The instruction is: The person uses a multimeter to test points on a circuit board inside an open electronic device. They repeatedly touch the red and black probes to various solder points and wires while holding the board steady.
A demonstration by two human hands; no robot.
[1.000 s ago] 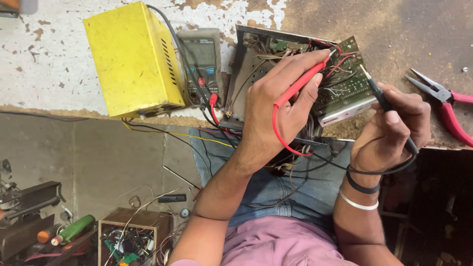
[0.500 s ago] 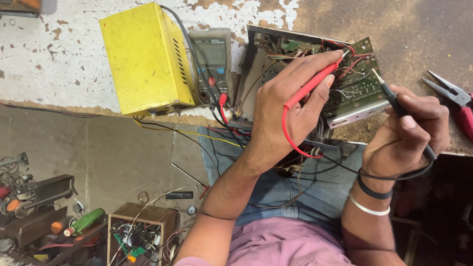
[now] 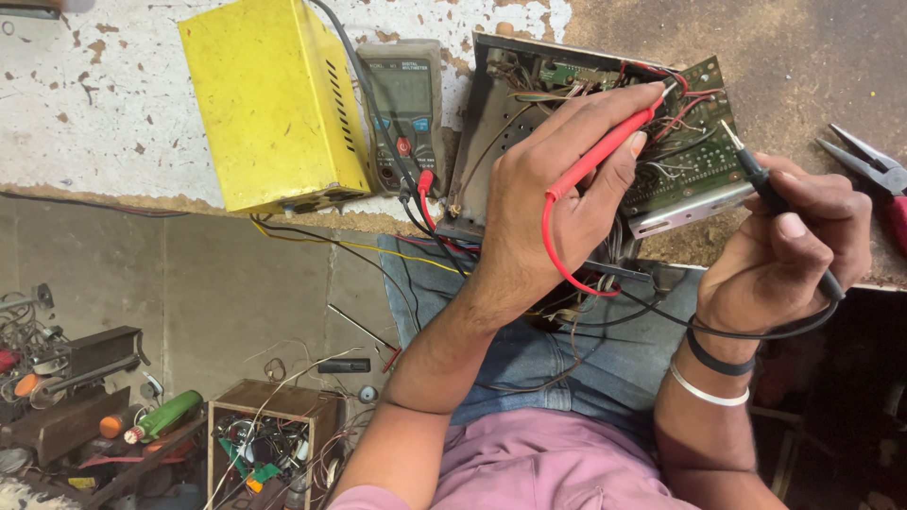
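My left hand [image 3: 557,198] grips a red test probe [image 3: 605,156], its tip resting on the wiring inside an open metal chassis [image 3: 482,123] with a green circuit board [image 3: 690,161]. In my right hand [image 3: 789,250] is a black test probe [image 3: 765,189], whose tip hovers at the board's right edge. Red and black leads run back to a grey multimeter [image 3: 406,113] lying left of the chassis. Black and white bands circle my right wrist.
A yellow metal box [image 3: 274,104] stands left of the multimeter on the worn bench. Red-handled pliers [image 3: 874,175] lie at the far right. Below the bench edge, the floor holds a wooden box of wires [image 3: 269,439], a green bottle [image 3: 161,416] and metal scrap.
The view has shifted slightly. My right hand has brought the black probe's tip closer to the board's right edge. The red probe stays on the chassis wiring.
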